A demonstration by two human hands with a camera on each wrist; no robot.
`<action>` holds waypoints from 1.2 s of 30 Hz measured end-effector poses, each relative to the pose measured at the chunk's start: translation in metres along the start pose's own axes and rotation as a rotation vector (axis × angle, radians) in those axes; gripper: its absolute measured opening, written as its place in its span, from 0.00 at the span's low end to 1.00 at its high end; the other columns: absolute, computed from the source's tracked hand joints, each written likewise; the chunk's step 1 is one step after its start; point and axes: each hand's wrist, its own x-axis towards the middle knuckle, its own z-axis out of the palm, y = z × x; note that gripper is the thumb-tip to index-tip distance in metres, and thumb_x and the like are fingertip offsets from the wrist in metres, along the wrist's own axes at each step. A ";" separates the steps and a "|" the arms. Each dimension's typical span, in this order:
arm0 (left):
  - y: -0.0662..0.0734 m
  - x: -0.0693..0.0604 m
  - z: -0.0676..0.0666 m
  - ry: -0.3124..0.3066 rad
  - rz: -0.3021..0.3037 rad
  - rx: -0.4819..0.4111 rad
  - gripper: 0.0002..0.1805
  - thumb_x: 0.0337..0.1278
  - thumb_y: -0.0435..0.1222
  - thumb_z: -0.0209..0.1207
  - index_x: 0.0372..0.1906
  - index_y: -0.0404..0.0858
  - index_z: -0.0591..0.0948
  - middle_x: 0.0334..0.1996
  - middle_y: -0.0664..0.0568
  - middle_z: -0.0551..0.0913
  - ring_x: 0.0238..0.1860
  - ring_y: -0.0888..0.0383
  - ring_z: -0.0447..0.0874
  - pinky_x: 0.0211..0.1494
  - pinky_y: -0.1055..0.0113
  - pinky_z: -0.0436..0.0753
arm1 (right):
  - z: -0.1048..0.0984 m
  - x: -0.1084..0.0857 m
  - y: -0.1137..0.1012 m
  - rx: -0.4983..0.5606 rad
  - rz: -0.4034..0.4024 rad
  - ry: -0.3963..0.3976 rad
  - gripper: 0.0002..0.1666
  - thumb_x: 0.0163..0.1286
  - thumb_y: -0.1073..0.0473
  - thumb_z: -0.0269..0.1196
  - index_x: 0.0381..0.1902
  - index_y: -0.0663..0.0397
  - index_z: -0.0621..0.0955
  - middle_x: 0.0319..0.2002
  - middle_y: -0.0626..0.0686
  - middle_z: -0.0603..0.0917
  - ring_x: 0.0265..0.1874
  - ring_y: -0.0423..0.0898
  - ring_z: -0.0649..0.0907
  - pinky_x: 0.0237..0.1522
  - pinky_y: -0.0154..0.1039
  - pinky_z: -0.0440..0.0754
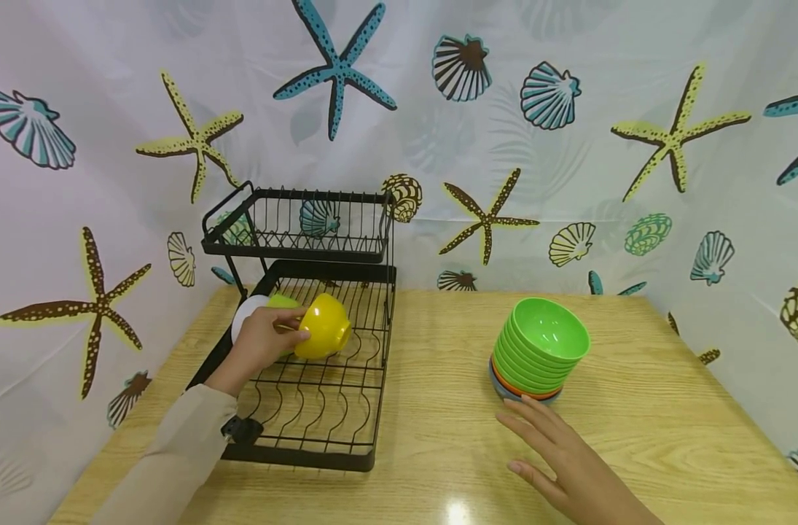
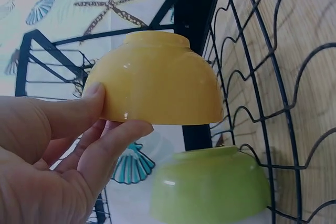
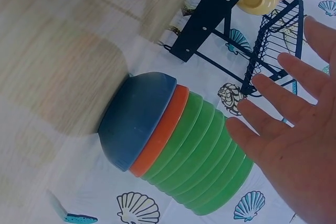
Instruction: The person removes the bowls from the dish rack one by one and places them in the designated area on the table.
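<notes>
My left hand [image 1: 267,343] pinches a yellow bowl [image 1: 323,327] by its rim, thumb outside and fingers at the edge. The bowl is tipped on its side above the lower tier of a black dish rack [image 1: 333,459]. Behind it a light green bowl [image 2: 210,187] and a white dish [image 1: 243,315] stand in the rack, partly hidden by the hand. To the right, my right hand [image 1: 562,456] has its fingers spread and holds nothing. It is close to a stack of green bowls [image 1: 536,350], with an orange bowl [image 3: 160,132] and a blue bowl [image 3: 137,116] at the bottom.
The rack's upper tier [image 1: 294,254] overhangs the back of the lower one. A wooden table [image 1: 444,408] carries the rack and the stack. Behind and at both sides hangs a white curtain [image 1: 425,146] printed with starfish and shells.
</notes>
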 end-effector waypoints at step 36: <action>0.035 -0.053 0.012 0.039 0.202 0.071 0.17 0.54 0.30 0.65 0.51 0.32 0.83 0.43 0.43 0.86 0.38 0.54 0.84 0.35 0.70 0.85 | 0.003 0.004 0.002 -0.017 -0.085 0.059 0.36 0.60 0.55 0.69 0.66 0.49 0.71 0.68 0.51 0.68 0.70 0.45 0.62 0.68 0.21 0.47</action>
